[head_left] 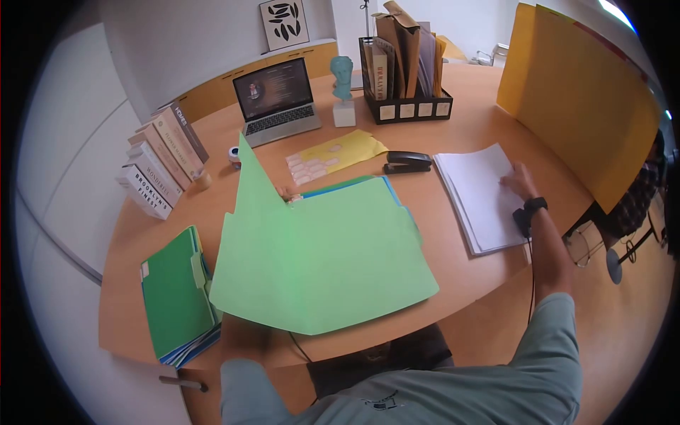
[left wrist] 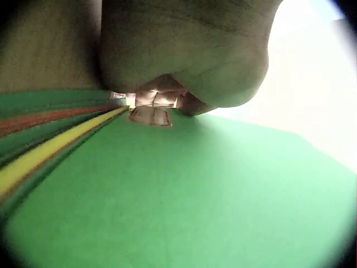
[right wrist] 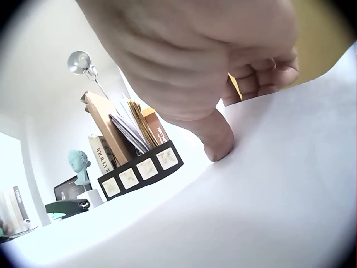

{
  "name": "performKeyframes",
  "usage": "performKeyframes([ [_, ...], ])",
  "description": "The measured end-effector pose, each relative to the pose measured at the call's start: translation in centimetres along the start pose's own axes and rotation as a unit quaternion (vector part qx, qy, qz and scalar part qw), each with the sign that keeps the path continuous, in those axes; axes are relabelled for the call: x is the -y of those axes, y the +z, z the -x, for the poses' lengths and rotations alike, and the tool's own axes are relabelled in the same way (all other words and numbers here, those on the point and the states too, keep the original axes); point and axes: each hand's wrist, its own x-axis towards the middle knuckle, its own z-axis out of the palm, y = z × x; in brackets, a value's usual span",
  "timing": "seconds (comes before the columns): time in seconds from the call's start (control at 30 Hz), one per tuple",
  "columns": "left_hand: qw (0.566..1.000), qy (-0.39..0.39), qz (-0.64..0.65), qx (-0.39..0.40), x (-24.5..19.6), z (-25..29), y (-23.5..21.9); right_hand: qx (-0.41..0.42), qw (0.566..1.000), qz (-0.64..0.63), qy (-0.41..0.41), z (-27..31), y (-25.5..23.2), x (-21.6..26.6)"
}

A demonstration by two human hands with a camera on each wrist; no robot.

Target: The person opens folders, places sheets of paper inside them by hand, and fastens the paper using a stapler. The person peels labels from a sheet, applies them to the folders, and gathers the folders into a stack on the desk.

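A light green folder (head_left: 354,248) lies spread in the table's middle, its left part raised, over blue and green folders. My left hand (head_left: 285,193) is mostly hidden behind the raised part, only fingers showing by a small label; in the left wrist view the hand (left wrist: 184,50) is against the green sheet (left wrist: 167,195), beside layered folder edges, its hold unclear. To the right, my right hand (head_left: 522,185) grips the right edge of a white paper stack (head_left: 478,198). In the right wrist view that hand (right wrist: 206,61) has its thumb on the paper (right wrist: 223,212), fingers at the far edge.
Green folders (head_left: 173,290) lie at left, below upright books (head_left: 163,156). Behind are a laptop (head_left: 280,106), bust (head_left: 342,78), black organizer (head_left: 411,110), yellow label sheet (head_left: 347,152) and stapler (head_left: 407,161). A large yellow folder (head_left: 581,99) stands at right.
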Motion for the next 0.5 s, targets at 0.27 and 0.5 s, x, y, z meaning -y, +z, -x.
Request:
performKeyframes([
  [0.27,1.000,0.003,-0.006,-0.008,-0.5,-0.3,-0.2,-0.092,0.995,0.025,-0.030,-1.1,-3.9,3.6],
  [0.5,1.000,0.005,-0.014,0.015,-0.9,-3.4,1.8,-0.086,0.941,-0.273,-0.178,1.3,-10.6,13.9],
])
